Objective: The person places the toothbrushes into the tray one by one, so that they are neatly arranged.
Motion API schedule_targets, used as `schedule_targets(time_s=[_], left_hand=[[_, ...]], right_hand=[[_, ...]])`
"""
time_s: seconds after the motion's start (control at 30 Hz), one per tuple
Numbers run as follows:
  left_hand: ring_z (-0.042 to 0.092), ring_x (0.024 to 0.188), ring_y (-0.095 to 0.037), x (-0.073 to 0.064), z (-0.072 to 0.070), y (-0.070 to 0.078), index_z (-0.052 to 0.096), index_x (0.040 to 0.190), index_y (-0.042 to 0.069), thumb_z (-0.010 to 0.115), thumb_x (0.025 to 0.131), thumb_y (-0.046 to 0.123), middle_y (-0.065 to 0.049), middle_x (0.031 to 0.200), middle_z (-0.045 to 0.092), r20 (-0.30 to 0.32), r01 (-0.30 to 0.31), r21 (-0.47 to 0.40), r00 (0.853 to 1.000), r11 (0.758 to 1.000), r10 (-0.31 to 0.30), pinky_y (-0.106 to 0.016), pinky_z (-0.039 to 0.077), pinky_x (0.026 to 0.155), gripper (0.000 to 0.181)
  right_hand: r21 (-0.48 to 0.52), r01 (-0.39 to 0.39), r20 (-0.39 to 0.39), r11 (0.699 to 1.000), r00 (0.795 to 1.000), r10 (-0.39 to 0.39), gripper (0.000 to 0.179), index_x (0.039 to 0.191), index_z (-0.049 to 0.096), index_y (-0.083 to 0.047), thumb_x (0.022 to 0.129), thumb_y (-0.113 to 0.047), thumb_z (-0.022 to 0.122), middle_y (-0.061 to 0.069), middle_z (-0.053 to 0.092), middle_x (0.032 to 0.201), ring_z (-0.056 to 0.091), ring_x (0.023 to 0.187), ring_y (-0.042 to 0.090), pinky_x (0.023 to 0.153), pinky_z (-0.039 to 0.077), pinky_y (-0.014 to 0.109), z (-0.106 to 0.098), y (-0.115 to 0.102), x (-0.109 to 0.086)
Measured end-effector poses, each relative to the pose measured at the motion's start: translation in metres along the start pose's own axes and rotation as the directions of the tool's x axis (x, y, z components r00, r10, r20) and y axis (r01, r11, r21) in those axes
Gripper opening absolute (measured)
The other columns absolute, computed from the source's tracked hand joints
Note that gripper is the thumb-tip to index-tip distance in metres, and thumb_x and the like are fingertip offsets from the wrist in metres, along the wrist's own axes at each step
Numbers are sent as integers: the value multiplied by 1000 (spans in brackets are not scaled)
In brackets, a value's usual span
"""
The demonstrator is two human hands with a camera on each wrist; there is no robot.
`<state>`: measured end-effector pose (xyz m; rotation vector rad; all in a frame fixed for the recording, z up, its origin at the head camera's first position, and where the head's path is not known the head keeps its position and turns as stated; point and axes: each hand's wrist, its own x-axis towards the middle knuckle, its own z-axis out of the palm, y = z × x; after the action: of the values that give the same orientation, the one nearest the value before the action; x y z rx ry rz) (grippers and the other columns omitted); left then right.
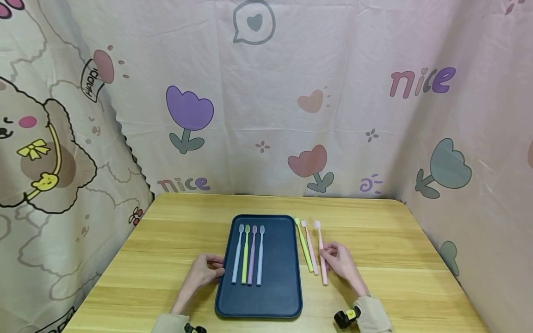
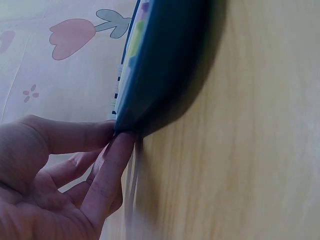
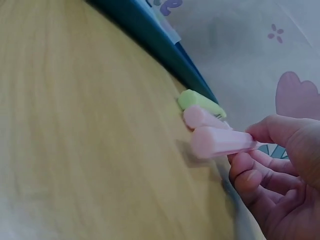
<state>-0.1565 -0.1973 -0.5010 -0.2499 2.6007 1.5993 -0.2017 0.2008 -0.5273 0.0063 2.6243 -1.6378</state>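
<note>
My right hand (image 1: 340, 262) pinches a pink toothbrush (image 1: 320, 252) between thumb and fingers, its head pointing to the far side. In the right wrist view the thick handle end of this toothbrush (image 3: 220, 142) stands out toward the camera. Beside it, a second pink toothbrush (image 1: 310, 247) and a yellow-green toothbrush (image 1: 304, 245) lie to the right of the dark blue tray (image 1: 281, 273). The thumb and fingers of my left hand (image 1: 205, 272) grip the tray's left rim, seen closer as the tray edge (image 2: 165, 65) in the left wrist view.
Several toothbrushes lie side by side on the tray's left half: a blue one (image 1: 237, 254), a green one (image 1: 245, 254), a purple one (image 1: 251, 256) and another blue one (image 1: 260, 256). The wooden table (image 1: 166, 236) meets a patterned cloth backdrop (image 1: 250, 106) at its far edge.
</note>
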Motion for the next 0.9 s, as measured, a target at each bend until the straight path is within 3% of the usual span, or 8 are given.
schedule_targets(time_s=[0.33,0.7,0.9], left_hand=[[67,73,-19,0,0,1,71,102,-11,70,78,-14,-14,86,70,1,-2,3,1000,1000,2,-36,63,61,24],[67,74,-19,-1,-1,1,71,103,-10,70,79,-13,-14,87,70,2,4,8,1000,1000,-4,-36,63,62,24],[67,75,-19,0,0,1,71,103,-10,70,79,-14,-14,88,70,-1,6,11,1000,1000,-6,-37,64,62,25]], right_hand=[[88,52,-3,995,999,-52,26,111,61,12,95,-7,66,15,71,84,60,58,7,52,56,22,0,-13,-3],[167,79,-85,983,994,-65,24,112,63,15,92,1,67,20,70,81,58,58,4,49,52,21,15,-34,-8],[175,79,-67,981,995,-68,24,111,64,14,91,3,67,21,70,82,55,55,6,47,51,22,25,-43,-10]])
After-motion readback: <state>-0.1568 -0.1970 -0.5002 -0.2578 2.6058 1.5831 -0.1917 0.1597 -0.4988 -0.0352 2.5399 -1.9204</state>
